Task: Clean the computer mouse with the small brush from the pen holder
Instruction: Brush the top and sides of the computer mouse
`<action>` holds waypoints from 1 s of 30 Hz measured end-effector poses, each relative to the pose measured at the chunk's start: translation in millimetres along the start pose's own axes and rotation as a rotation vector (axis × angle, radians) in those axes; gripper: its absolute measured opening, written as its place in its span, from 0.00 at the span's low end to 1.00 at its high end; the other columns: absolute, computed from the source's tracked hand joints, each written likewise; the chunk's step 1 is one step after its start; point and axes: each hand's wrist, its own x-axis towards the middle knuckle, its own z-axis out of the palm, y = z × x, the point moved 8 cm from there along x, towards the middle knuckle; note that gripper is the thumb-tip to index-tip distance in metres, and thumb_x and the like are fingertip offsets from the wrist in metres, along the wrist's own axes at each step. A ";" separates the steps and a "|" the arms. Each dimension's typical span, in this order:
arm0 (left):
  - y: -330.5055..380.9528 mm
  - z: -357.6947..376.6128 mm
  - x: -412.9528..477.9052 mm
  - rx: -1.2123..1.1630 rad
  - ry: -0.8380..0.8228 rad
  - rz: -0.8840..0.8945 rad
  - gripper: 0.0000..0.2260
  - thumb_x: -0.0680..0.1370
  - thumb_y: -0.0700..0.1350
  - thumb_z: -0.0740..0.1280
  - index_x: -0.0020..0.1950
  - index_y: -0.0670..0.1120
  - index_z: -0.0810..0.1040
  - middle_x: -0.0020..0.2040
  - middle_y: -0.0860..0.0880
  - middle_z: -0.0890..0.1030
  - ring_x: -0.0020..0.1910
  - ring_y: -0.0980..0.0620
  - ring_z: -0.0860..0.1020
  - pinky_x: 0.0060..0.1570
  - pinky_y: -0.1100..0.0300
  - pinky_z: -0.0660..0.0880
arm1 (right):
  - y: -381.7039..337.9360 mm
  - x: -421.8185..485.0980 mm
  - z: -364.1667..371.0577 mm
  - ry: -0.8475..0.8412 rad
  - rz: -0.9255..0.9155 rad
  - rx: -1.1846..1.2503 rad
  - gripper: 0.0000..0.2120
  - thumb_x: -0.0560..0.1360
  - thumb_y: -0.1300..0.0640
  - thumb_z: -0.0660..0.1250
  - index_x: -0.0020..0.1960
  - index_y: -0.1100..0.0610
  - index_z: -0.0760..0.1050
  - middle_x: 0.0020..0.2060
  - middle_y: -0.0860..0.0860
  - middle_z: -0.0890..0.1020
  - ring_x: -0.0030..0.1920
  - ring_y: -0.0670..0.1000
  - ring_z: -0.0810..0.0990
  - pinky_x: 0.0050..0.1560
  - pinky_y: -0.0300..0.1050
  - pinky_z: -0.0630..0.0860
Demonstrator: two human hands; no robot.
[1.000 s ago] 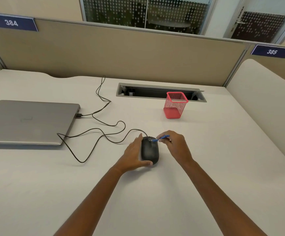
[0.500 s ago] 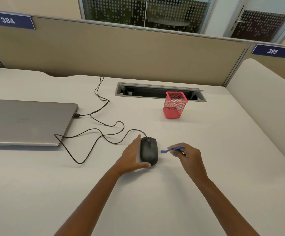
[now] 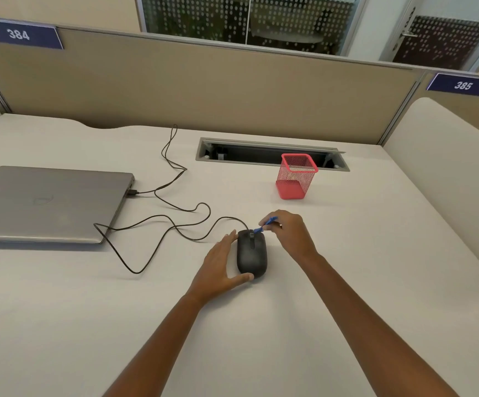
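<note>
Head view, single frame. I see the black wired computer mouse [image 3: 251, 255] flat on the white desk [image 3: 347, 282], near the middle, scroll wheel end pointing away from me.

Left hand [image 3: 218, 270]: fingers spread and lying along the mouse's left side, thumb curled round its near end. It cups the mouse against the desk rather than lifting it.

Right hand [image 3: 291, 234]: fingertips pinched on the small blue brush [image 3: 264, 226]. The brush slants down to the left, and its lower tip sits at the scroll wheel at the mouse's far end. I cannot tell whether bristles actually touch the wheel; the tip is too small to resolve.

The red mesh pen holder [image 3: 295, 176] stands upright beyond the hands, well apart from the mouse, just in front of the cable tray slot [image 3: 270, 153] set into the desk.

The mouse cable [image 3: 175, 219] loops across the desk to the closed grey laptop [image 3: 46, 204] on the left, plugged in at its right edge. A faint logo shows on the lid; I cannot read it.

Legible writing: blue plate "384" [image 3: 19, 34] on the partition top at left, blue plate "385" [image 3: 463, 85] at right.
</note>
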 end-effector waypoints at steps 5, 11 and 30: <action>-1.8 0.3 0.6 -0.006 0.003 0.002 0.42 0.67 0.58 0.72 0.73 0.52 0.52 0.75 0.54 0.57 0.73 0.53 0.57 0.70 0.58 0.55 | -8.2 -18.4 -6.6 -0.036 -0.064 -0.052 0.05 0.72 0.70 0.65 0.44 0.67 0.80 0.45 0.62 0.84 0.46 0.59 0.80 0.49 0.43 0.73; -2.0 0.1 0.0 0.004 0.014 0.009 0.42 0.66 0.58 0.72 0.74 0.51 0.53 0.75 0.53 0.57 0.73 0.53 0.58 0.69 0.60 0.56 | -16.2 -74.4 -11.9 0.052 -0.177 -0.022 0.07 0.70 0.74 0.66 0.42 0.66 0.79 0.40 0.56 0.83 0.41 0.39 0.76 0.46 0.21 0.69; 0.0 -4.0 -9.6 0.003 0.052 0.038 0.39 0.66 0.57 0.69 0.73 0.50 0.55 0.74 0.53 0.61 0.72 0.53 0.60 0.69 0.59 0.56 | -32.3 -110.6 -0.9 0.271 -0.286 -0.108 0.11 0.66 0.76 0.69 0.44 0.65 0.81 0.40 0.58 0.85 0.41 0.54 0.83 0.50 0.34 0.74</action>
